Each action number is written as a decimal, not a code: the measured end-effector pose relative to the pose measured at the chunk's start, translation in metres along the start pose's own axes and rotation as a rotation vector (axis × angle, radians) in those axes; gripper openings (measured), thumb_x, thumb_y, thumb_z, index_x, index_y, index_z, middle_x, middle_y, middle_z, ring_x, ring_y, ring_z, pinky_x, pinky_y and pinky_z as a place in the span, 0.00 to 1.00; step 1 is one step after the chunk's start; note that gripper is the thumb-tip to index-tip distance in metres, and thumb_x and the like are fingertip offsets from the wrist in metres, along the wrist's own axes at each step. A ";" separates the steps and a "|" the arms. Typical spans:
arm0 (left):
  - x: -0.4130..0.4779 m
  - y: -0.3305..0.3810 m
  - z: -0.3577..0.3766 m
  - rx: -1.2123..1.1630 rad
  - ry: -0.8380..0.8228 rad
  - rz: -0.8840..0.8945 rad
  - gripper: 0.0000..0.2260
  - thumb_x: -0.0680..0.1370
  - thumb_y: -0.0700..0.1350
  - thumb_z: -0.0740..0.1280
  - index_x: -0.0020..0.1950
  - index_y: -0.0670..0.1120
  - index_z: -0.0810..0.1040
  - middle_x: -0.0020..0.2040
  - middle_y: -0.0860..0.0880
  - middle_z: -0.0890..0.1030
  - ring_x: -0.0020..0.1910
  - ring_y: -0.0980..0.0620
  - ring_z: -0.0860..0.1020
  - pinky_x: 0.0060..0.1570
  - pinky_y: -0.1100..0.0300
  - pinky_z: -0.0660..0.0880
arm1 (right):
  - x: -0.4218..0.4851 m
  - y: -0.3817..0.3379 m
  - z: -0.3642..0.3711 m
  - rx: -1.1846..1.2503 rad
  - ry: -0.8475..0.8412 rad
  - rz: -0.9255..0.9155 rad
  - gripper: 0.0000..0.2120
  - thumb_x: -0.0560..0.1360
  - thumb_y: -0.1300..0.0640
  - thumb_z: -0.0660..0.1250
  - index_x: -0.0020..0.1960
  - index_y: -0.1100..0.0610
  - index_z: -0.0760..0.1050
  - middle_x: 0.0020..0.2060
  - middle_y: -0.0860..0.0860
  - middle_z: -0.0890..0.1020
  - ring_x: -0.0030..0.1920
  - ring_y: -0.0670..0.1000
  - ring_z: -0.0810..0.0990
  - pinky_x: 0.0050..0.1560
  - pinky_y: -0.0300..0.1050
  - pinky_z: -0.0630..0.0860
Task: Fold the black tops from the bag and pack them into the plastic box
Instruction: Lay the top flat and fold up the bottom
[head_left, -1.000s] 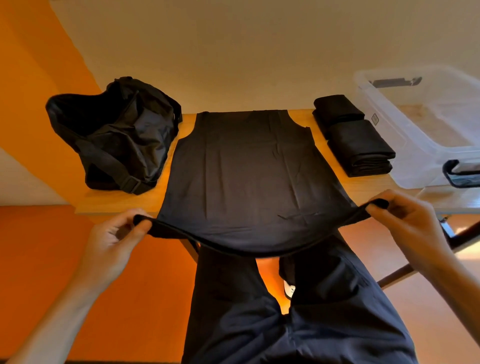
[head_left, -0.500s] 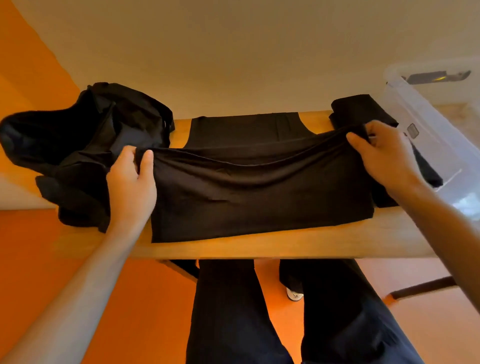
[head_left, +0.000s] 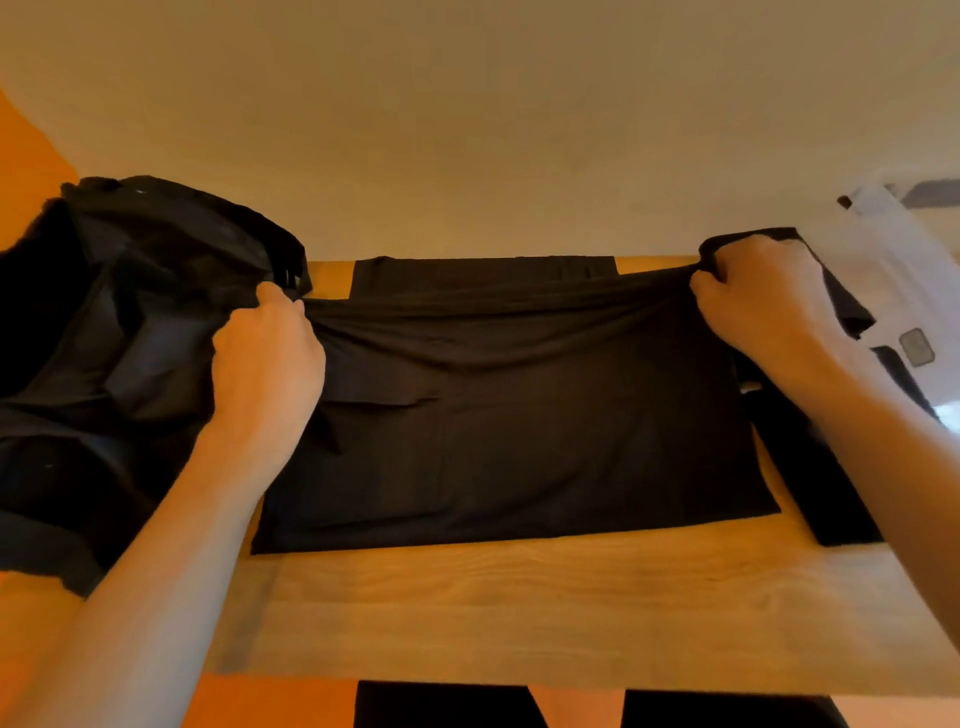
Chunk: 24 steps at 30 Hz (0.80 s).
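A black top (head_left: 519, 426) lies on the wooden table (head_left: 519, 613), folded over on itself so its hem edge sits near the far end. My left hand (head_left: 267, 364) pinches the left corner of that folded edge. My right hand (head_left: 753, 296) pinches the right corner, pulling the cloth taut between them. The black bag (head_left: 114, 332) slumps at the table's left end, touching my left hand. Folded black tops (head_left: 821, 467) lie at the right, partly hidden by my right arm. The clear plastic box (head_left: 893, 280) shows at the far right edge.
The wall stands close behind the table's far edge. A bare strip of wooden table runs along the near side, in front of the top. My legs in dark trousers (head_left: 447, 706) show under the table's front edge.
Both hands carried the top's hem from over the table's near edge up and across to the far end, folding the top in half. The view moved closer to the table.
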<state>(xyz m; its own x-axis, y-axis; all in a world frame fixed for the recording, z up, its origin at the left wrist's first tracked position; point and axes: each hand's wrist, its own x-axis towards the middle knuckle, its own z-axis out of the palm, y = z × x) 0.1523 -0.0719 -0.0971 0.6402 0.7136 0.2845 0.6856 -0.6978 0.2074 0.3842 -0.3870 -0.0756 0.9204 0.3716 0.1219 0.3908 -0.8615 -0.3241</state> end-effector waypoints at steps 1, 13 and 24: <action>0.003 0.002 0.003 0.007 -0.008 0.013 0.13 0.87 0.45 0.56 0.60 0.34 0.71 0.48 0.30 0.79 0.46 0.27 0.79 0.39 0.41 0.74 | 0.006 -0.002 0.002 -0.037 -0.010 -0.007 0.18 0.81 0.59 0.63 0.33 0.62 0.70 0.29 0.56 0.73 0.28 0.54 0.70 0.28 0.42 0.59; 0.037 0.017 0.015 0.036 -0.175 -0.054 0.14 0.86 0.37 0.58 0.70 0.32 0.64 0.55 0.28 0.77 0.51 0.28 0.79 0.42 0.46 0.70 | 0.043 -0.006 0.027 -0.195 -0.143 0.041 0.14 0.84 0.54 0.61 0.44 0.61 0.76 0.35 0.55 0.75 0.32 0.52 0.72 0.28 0.41 0.63; -0.021 0.034 0.000 0.017 -0.047 0.277 0.27 0.84 0.50 0.62 0.77 0.36 0.62 0.74 0.34 0.65 0.69 0.32 0.69 0.62 0.40 0.73 | -0.031 -0.038 0.001 -0.166 -0.030 -0.139 0.20 0.82 0.41 0.60 0.67 0.54 0.68 0.57 0.56 0.75 0.51 0.58 0.77 0.41 0.50 0.73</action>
<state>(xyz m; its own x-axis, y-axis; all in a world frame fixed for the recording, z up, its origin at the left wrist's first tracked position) 0.1624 -0.1106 -0.0964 0.8192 0.4979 0.2847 0.4875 -0.8660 0.1116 0.3406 -0.3653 -0.0685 0.8573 0.4992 0.1255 0.5137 -0.8452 -0.1473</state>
